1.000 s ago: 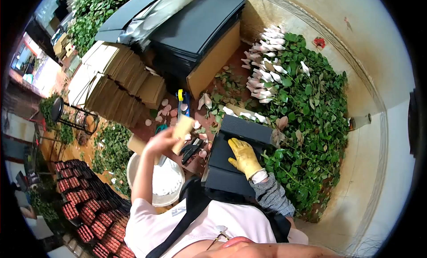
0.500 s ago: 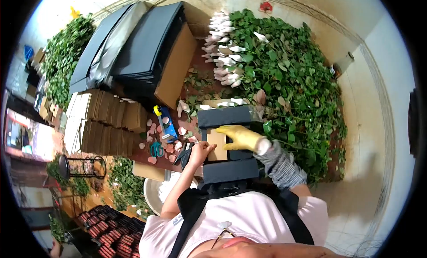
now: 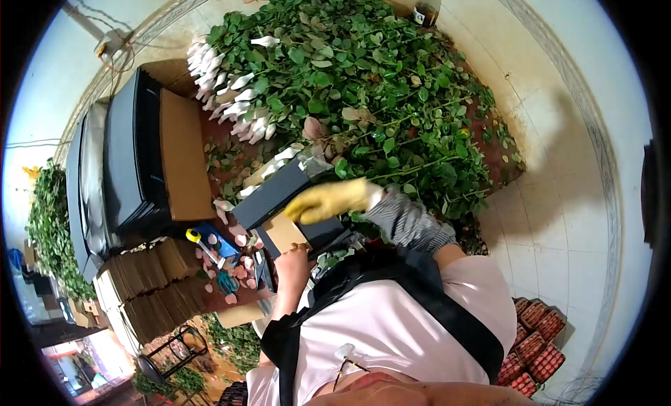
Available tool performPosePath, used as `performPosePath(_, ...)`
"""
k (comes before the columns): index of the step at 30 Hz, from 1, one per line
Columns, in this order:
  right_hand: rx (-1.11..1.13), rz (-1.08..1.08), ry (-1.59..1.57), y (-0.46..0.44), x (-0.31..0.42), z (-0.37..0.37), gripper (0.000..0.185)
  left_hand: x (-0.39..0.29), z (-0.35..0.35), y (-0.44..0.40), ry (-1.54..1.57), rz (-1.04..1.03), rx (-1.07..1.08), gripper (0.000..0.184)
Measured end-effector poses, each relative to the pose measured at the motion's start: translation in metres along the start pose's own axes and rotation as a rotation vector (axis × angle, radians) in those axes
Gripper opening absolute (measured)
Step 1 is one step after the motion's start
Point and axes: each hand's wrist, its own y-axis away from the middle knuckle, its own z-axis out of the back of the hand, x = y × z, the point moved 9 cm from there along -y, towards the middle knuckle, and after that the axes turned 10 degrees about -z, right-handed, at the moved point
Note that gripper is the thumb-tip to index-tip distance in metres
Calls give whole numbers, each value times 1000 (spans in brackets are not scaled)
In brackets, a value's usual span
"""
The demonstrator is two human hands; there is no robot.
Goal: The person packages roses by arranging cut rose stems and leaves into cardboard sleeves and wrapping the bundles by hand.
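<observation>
My left hand (image 3: 293,260), bare, has its fingers closed at the near edge of a brown cardboard piece (image 3: 283,233). That piece lies in the middle of a black corrugated cardboard sheet (image 3: 269,197), whose far panel is folded up. My right hand (image 3: 328,200), in a yellow glove with a striped grey sleeve above it, reaches over the sheet. Its fingers are stretched out towards the left, by the far edge of the brown piece; whether they touch is unclear. Beside my left hand lies a dark tool (image 3: 263,269), its kind unclear.
Leafy rose stems (image 3: 363,91) with white-sleeved heads (image 3: 231,102) cover the table's far side. Black cardboard sheets (image 3: 133,154) and folded brown cardboard (image 3: 150,280) stand left. Teal scissors (image 3: 226,283), a yellow-and-blue tape dispenser (image 3: 217,246) and loose petals (image 3: 241,273) lie nearby.
My view has swung, so the table things appear shifted left and tilted. The gloved right hand's fingers, spread before, are closer together. My left hand stays at the brown piece's edge.
</observation>
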Motion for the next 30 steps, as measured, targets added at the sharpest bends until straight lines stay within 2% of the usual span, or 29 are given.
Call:
performPosePath(1, -78, -13, -96, 19, 14, 27, 37, -3, 7, -1, 41, -38, -18, 42)
performPosePath(3, -435, 74, 114, 37, -2, 113, 47, -1, 13, -1, 72, 1, -39, 39)
performPosePath(5, -694, -420, 799, 64, -33, 169, 53, -3, 16, -2, 52, 41, -5, 39)
performPosePath(7, -948, -859, 1408, 69, -102, 197, 52, -2, 12, -2, 60, 9, -40, 39)
performPosePath(9, -865, -737, 1581, 61, -127, 196, 49, -3, 14, -1, 67, -11, -85, 39)
performPosePath(10, -942, -755, 1476, 47, -147, 221, 48, -5, 16, -1, 53, -3, -61, 39)
performPosePath(11, -1082, -607, 1514, 45, -140, 226, 33, -5, 16, -1, 43, 13, -40, 39)
performPosePath(13, -936, -624, 1349, 44, -96, 231, 20, -1, 13, 2, 59, 53, -42, 39)
performPosePath(14, -1138, -233, 1420, 54, -54, 217, 19, -1, 12, 2, 82, 56, -53, 40)
performPosePath(15, -994, -441, 1487, 51, -41, 221, 15, 0, 12, 3, 104, 58, -63, 41)
performPosePath(16, -975, -424, 1495, 53, -37, 220, 15, 1, 9, 4, 80, 42, -92, 41)
performPosePath(17, -1098, -119, 1296, 70, -17, 220, 17, -2, 13, 4, 74, -9, -160, 43)
performPosePath(18, -1191, 174, 1072, 92, 0, 220, 21, -1, 12, 4, 68, -1, -141, 46)
performPosePath(20, -1281, -48, 1482, 123, 69, 181, 31, -1, 16, 4, 90, -2, -102, 53)
performPosePath(21, -1275, -4, 1399, 140, 83, 176, 32, -1, 19, 4, 117, -8, -83, 59)
performPosePath(22, -1186, 143, 1265, 158, 103, 156, 32, 4, 17, 4, 176, -7, -73, 68)
performPosePath(23, -1105, 146, 1264, 174, 90, 151, 32, 10, 24, 4, 185, 44, -25, 62)
performPosePath(24, -1026, 93, 1252, 191, 55, 157, 31, 29, 18, 0, 436, 46, -117, 62)
performPosePath(25, -902, -240, 930, 194, 48, 148, 30, 56, 0, 0, 687, 47, -209, 62)
performPosePath(26, -830, -588, 651, 208, 37, 129, 31, 87, -41, 5, 1084, 67, -155, 61)
performPosePath(27, -886, -281, 979, 219, -1, 128, 25, 90, -45, -1, 1482, 47, -81, 60)
performPosePath(28, -829, -580, 1032, 225, -30, 116, 19, 92, -48, -5, 1866, 83, 17, 60)
performPosePath(29, -799, -547, 1180, 229, -55, 105, 15, 95, -54, -5, 1905, 47, 69, 52)
performPosePath(30, -775, -509, 1330, 234, -80, 95, 12, 92, -52, -8, 1670, -65, 59, 45)
